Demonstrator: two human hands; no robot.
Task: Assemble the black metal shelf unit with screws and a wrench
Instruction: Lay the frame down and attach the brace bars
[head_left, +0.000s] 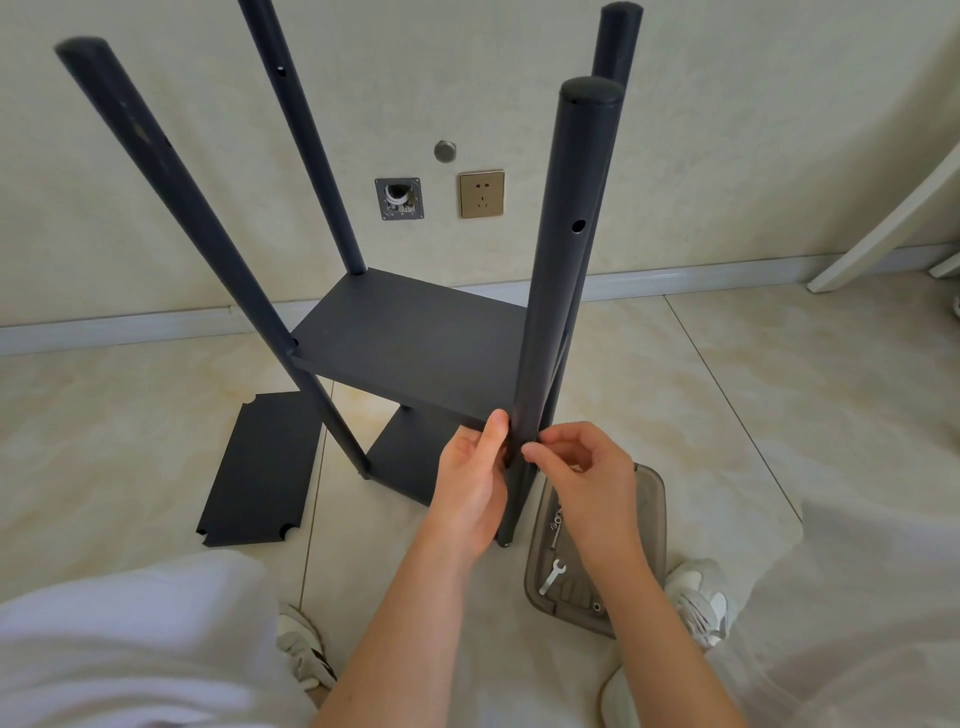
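My L hand (470, 478) fingers clamped round shelf unit's (415, 343) nr front post (561, 291), R hand (584, 470) fingers curled, tips on same post, can't tell if pinching anything, unit upright on floor (779, 389), wrench (551, 574) in tray (652, 519) under R wrist

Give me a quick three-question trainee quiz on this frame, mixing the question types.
1. True or false: the right hand holds the wrench.
2. What does the left hand grip? A) the near post B) the loose shelf panel C) the wrench
3. How many upright posts does the shelf unit have?
Key: 1 false, the wrench lies in the tray; 2 A; 3 four.
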